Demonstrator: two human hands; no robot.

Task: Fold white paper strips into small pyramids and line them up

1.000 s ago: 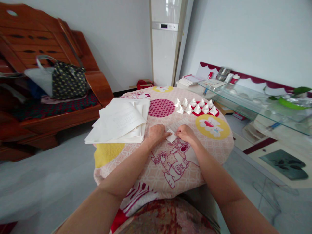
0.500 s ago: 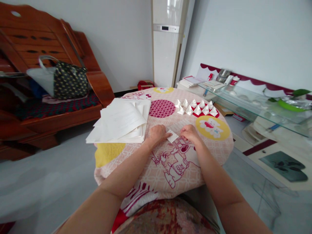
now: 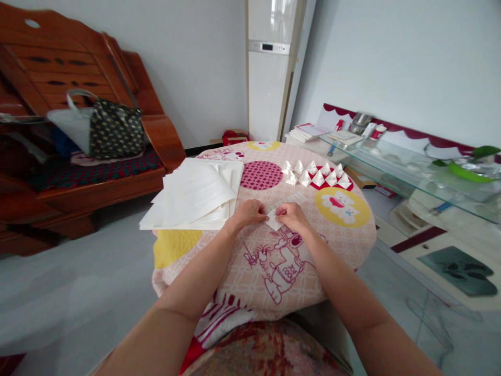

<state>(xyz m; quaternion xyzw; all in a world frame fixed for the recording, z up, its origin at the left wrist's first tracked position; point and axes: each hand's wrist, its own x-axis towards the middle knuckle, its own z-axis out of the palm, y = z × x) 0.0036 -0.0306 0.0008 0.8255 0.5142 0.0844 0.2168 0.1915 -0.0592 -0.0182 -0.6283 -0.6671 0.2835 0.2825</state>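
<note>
Bare forearms reach up from the bottom of the frame across the round surface point(image 3: 245, 282), its pink cloth showing a cartoon dog at lower centre. And here, mid-frame, is the action: the left hand point(image 3: 250, 212) curls its fingers and pinches the left corner of a small white paper point(image 3: 273, 223), while the right hand point(image 3: 291, 215) pinches its upper right edge, thumb against fingertips! Just left of centre, a loose stack point(image 3: 191, 190) of white sheets fans out. Beyond, right of centre, peaked paper shapes point(image 3: 318, 180) stand in two rows, some over a red patch. Farther back, a glass shelf point(image 3: 415, 175) runs down the right side, a dark patterned bag point(image 3: 115, 129) sits on the wooden sofa point(image 3: 162, 138) at upper left.
</note>
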